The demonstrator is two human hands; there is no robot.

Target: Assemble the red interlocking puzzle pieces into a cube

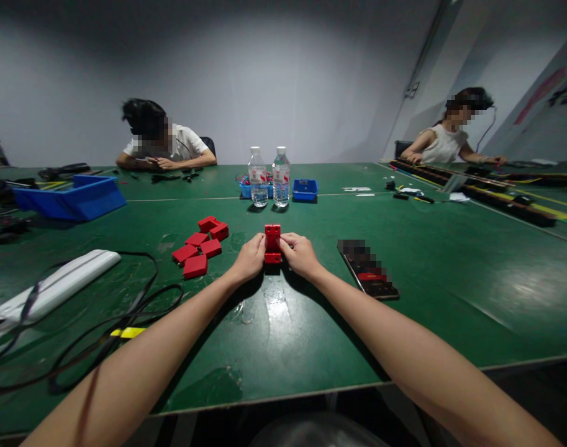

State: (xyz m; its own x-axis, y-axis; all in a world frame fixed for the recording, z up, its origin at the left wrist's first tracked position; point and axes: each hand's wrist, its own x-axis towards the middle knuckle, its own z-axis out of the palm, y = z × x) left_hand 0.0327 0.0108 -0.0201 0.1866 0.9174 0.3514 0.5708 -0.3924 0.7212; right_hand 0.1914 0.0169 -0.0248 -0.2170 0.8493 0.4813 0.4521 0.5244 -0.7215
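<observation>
Between my two hands, over the middle of the green table (311, 347), stands a red block-like part (272, 239) with small dark holes in its upper end and a recessed middle. My left hand (249, 256) grips its left side, fingers closed. On the opposite side, the closed fingers of my right hand (302, 254) pinch the same part. Several similar red blocks (211, 248) lie in a loose group left of my left hand. A phone (369, 270) rests on the table to the right of my right hand.
Two water bottles (281, 180) stand ahead, beside a small blue tray (305, 190). At left are a larger blue bin (76, 198), a white power strip (64, 285) and looping black cables (138, 304). Two people sit across the table; dark rails (474, 186) lie far right.
</observation>
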